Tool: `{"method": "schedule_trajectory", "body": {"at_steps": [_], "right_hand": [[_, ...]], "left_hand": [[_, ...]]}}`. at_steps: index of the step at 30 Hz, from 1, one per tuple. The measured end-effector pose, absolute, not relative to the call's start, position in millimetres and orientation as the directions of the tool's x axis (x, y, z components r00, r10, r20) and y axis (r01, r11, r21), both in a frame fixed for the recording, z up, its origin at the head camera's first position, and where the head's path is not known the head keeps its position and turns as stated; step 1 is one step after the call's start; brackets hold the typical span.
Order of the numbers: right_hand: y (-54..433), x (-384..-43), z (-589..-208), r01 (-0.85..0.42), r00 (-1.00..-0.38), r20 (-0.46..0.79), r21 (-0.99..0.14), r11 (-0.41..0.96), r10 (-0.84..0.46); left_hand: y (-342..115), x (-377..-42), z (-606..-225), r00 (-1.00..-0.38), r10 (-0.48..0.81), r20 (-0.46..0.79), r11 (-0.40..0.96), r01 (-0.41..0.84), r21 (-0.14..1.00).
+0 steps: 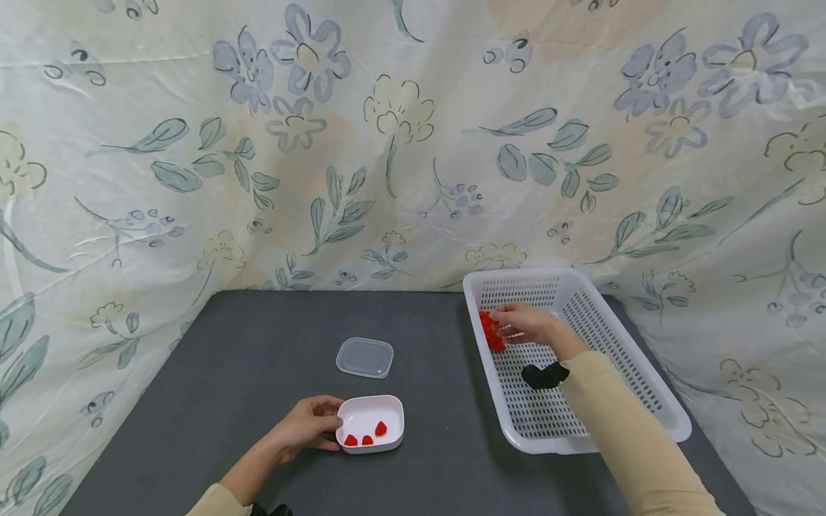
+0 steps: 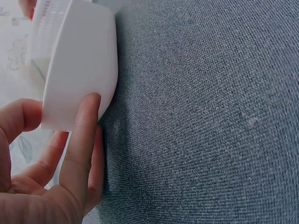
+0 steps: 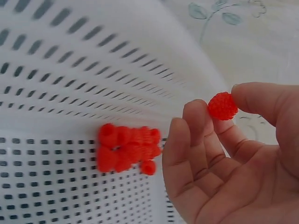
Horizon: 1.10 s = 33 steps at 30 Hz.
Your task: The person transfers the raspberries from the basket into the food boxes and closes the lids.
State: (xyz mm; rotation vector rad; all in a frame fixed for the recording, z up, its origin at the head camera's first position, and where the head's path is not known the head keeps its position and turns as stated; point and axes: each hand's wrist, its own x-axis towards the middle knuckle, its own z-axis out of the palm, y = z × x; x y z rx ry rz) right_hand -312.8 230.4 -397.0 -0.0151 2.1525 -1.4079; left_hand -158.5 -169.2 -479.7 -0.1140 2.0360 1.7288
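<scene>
My left hand (image 1: pixel 310 423) holds the left end of a small white container (image 1: pixel 361 412), with thumb and fingers against its outer wall; the container (image 2: pixel 84 56) fills much of the upper left wrist view. Three red raspberries lie inside it near the front wall. Over at the right, my right hand (image 1: pixel 525 324) is inside a white perforated basket (image 1: pixel 500 405). Between its thumb and fingertips it pinches one raspberry (image 3: pixel 223 106), lifted above the basket floor. Below, a cluster of raspberries (image 3: pixel 126 147) sits against the basket's left side.
A clear rectangular lid (image 1: pixel 365 357) lies flat on the dark grey table (image 1: pixel 258 358) behind the container. Beside my right wrist, a black object (image 1: pixel 544 375) shows over the basket floor. A floral curtain (image 1: pixel 413 143) hangs along the table's back and sides.
</scene>
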Motion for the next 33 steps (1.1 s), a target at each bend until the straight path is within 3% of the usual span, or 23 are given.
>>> {"method": "schedule_trajectory", "body": {"at_steps": [8, 33], "right_hand": [[223, -310, -374, 0.21, -0.854, -0.402, -0.848, 0.487, -0.331], [132, -279, -372, 0.096, -0.758, -0.397, -0.853, 0.512, -0.518]], "left_hand": [[-170, -157, -479, -0.89, 0.214, -0.403, 0.216, -0.359, 0.908], [-173, -156, -482, -0.888, 0.238, -0.393, 0.208, -0.349, 0.914]]}}
